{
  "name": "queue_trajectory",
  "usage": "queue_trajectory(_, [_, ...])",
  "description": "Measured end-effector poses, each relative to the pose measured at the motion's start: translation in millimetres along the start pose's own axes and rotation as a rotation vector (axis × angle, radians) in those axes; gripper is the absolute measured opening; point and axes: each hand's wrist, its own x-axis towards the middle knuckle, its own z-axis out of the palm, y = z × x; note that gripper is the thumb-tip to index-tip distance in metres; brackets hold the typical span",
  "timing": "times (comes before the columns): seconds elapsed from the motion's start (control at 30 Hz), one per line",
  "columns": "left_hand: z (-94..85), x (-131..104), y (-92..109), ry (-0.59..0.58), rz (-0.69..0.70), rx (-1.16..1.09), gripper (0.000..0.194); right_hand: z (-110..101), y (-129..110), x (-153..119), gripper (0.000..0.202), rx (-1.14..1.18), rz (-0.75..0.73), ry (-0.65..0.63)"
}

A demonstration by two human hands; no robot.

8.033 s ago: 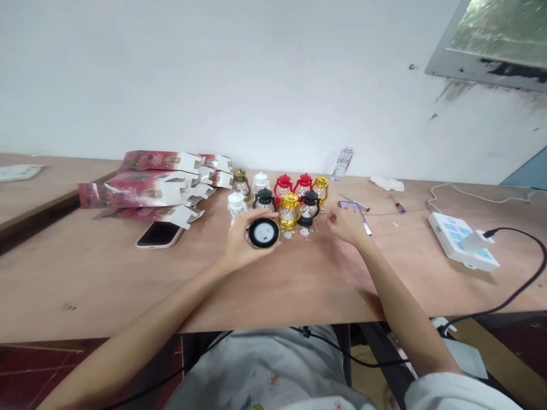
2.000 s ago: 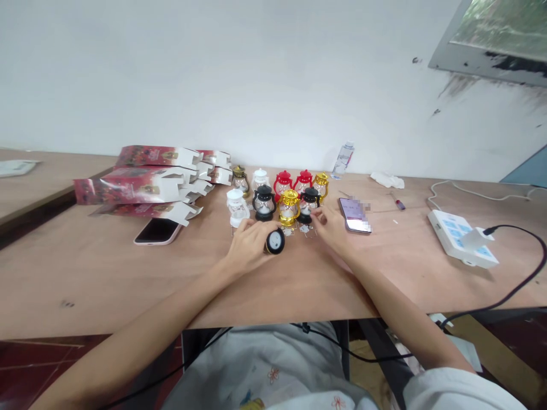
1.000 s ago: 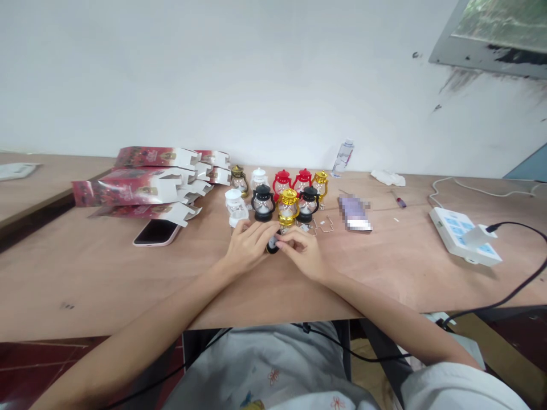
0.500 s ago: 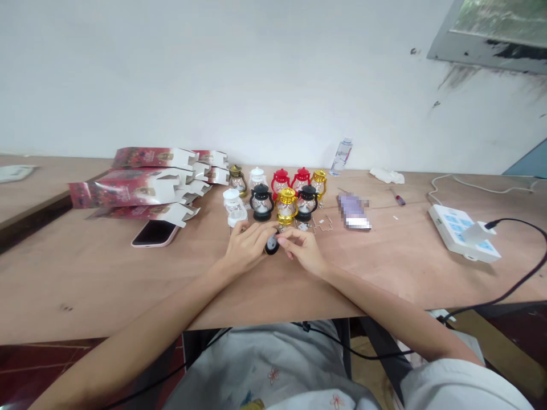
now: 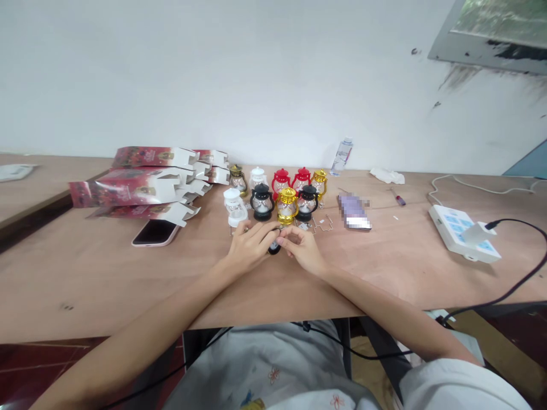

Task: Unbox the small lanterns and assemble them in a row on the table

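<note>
A small black lantern (image 5: 274,248) is tipped over at the front of the group, its round, pale-centred base facing me; the rest is mostly covered by fingers. My left hand (image 5: 253,244) wraps over it from the left. From the other side, my right hand (image 5: 301,248) pinches at the rim of the base with thumb and forefinger. Just beyond stand several mini lanterns: white (image 5: 235,208), black (image 5: 262,203), gold (image 5: 286,206), red (image 5: 281,182) and bronze (image 5: 237,180). Thin bent wire handles (image 5: 323,224) lie right of my fingers.
Printed red cardboard boxes (image 5: 123,188) are piled at the left, with a pink-cased phone (image 5: 156,233) before them. To the right are another phone (image 5: 354,212), a plastic bottle (image 5: 342,156), a screwdriver (image 5: 400,199), crumpled tissue (image 5: 387,175) and a power strip (image 5: 464,233) with cables.
Both hands and the held lantern have shifted very slightly to the right, and the base has turned a little. The standing lanterns are unchanged.
</note>
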Motion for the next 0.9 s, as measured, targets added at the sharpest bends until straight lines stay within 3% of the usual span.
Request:
queue_trajectory(0.2, [-0.3,2,-2,0.0,-0.042,-0.007,0.01,-9,-9,4,0.036,-0.047,-0.079,0.038])
queue_trajectory(0.33, [-0.3,2,-5,0.026,-0.057,0.003,0.012,-32,-21,13,0.035,-0.081,-0.085,0.122])
queue_trajectory(0.43, [-0.3,2,-6,0.051,-0.071,-0.001,0.007,-57,-25,23,0.035,-0.149,0.019,0.09])
queue_trajectory(0.57, [-0.7,1,-5,0.053,-0.067,0.002,0.003,-94,-21,35,0.027,-0.365,0.11,0.096])
queue_trajectory(0.67, [-0.8,1,-6,0.058,-0.057,0.008,0.004,-114,-14,40,0.022,-0.607,0.155,0.192])
queue_trajectory(0.8, [-0.6,1,-7,0.056,-0.046,0.008,0.005,-126,-7,44,0.018,-0.962,0.226,0.297])
queue_trajectory(0.9, [-0.9,1,-7,0.059,-0.042,0.001,0.005,-127,-5,44,0.014,-1.091,0.23,0.359])
